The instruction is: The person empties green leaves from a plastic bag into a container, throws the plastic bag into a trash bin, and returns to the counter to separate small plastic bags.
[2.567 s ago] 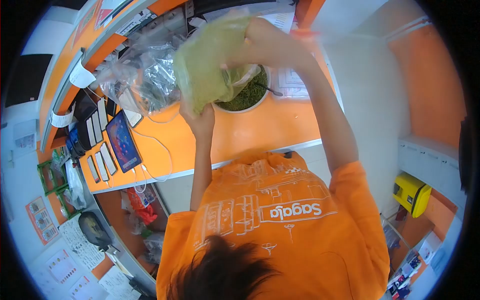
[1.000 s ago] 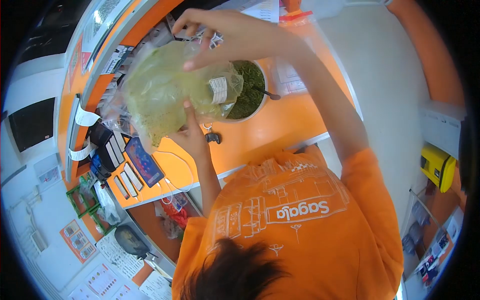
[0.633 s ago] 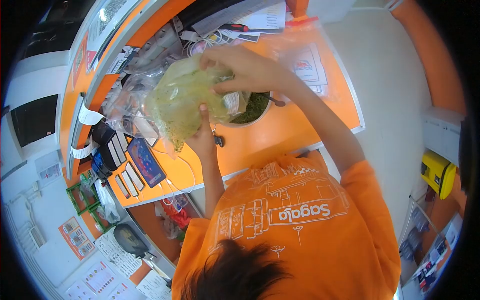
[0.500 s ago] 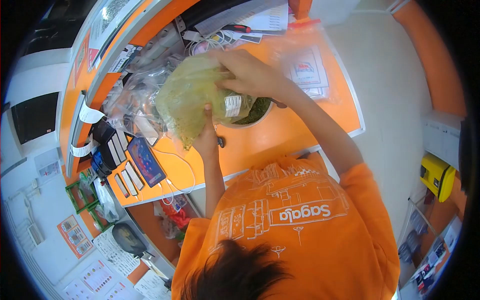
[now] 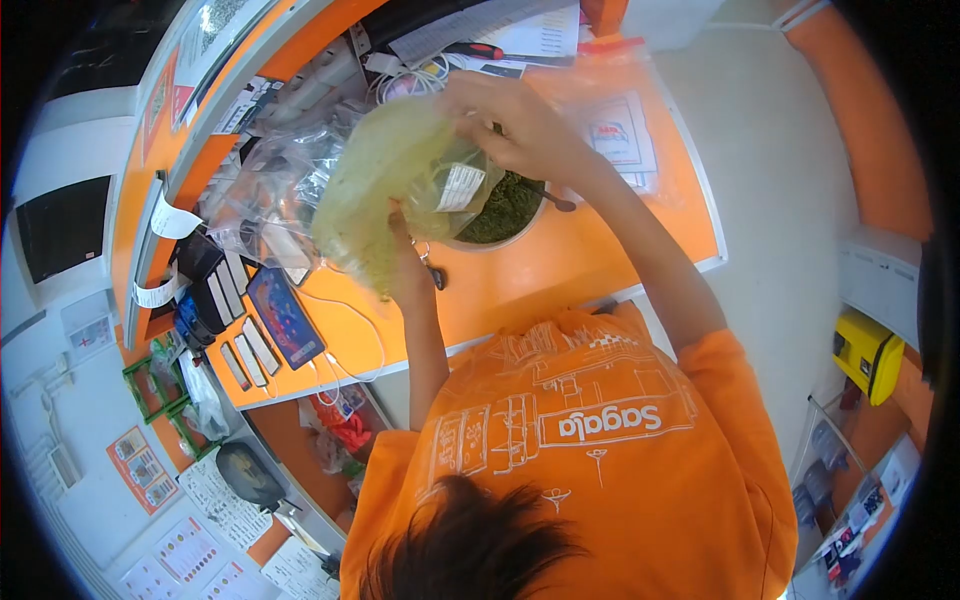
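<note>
A yellowish, see-through plastic bag [image 5: 375,185] is held up between my two hands. My left hand [image 5: 405,265] is closed on its near lower side, with the thumb against the plastic. My right hand [image 5: 520,130] pinches the bag's upper right edge. Behind and to the right of the bag stands a round container of green, leafy dried-looking stuff [image 5: 505,212], partly hidden by the bag. A dark spoon-like handle [image 5: 560,203] sticks out over its right rim. A white printed label [image 5: 461,188] shows beside the bag's right side.
Clear plastic bags [image 5: 275,180] are heaped on the left of the orange counter [image 5: 490,290]. Nearby lie a tablet [image 5: 287,315], several phones [image 5: 262,345], charging cables and keys [image 5: 437,275]. A zip bag with papers [image 5: 618,140] and a red-handled tool [image 5: 474,49] are toward the back.
My right hand has moved slightly up and right, pulling the bag's edge. The bag has tilted, and more of the green stuff in the container shows.
</note>
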`<state>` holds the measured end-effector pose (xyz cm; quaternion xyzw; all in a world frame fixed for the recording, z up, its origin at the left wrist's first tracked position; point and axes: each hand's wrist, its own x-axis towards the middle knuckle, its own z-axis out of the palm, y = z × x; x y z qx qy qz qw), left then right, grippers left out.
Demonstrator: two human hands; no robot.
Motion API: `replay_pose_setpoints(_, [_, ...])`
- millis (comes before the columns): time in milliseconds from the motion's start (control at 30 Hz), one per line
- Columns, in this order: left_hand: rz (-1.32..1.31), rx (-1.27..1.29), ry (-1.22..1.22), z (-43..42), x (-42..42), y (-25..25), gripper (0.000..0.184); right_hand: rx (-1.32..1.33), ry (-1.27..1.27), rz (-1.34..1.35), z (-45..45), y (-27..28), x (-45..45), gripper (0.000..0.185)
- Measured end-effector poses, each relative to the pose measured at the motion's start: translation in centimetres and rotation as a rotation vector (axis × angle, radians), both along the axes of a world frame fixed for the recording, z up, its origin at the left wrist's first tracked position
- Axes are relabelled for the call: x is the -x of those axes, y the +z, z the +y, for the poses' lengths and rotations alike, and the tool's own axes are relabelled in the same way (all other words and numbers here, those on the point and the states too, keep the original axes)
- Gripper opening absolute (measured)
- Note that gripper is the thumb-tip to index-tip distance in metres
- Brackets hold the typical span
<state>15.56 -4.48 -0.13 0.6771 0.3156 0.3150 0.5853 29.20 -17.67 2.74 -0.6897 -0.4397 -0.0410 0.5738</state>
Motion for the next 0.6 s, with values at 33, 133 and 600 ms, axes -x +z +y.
replay_pose_setpoints(33, [-0.025,0.073,-0.020,0.4,0.1,0.0,0.040,0.000,0.055,0.060,-0.1,0.3,0.1,0.019])
replay_pose_setpoints(133, [-0.152,0.218,-0.035,0.6,-0.1,0.0,0.038,0.006,0.040,0.122,-0.7,2.0,0.5,0.026])
replay_pose_setpoints(600, [-0.442,1.041,-0.266,3.2,1.2,-0.9,0.032,-0.372,-0.260,0.596,-6.8,0.8,3.0,0.020])
